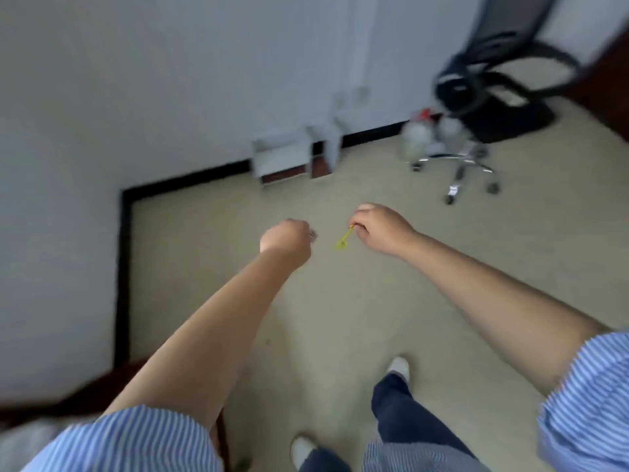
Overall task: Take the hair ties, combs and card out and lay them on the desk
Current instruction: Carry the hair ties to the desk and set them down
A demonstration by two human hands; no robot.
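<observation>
The view is blurred by motion and looks down at the floor. My right hand [381,229] pinches a small yellow hair tie [343,240], which dangles from thumb and fingers. My left hand [286,240] is closed in a fist beside it, with a small dark thing just showing at the fingertips; what it is I cannot tell. Both forearms reach forward over the beige floor. No comb or card is visible.
A dark wooden desk edge [68,400] shows at the lower left. A black office chair [483,107] on a chrome base stands at the upper right, with clear bottles [418,134] beside it. A white box [286,158] sits against the wall. My feet are below.
</observation>
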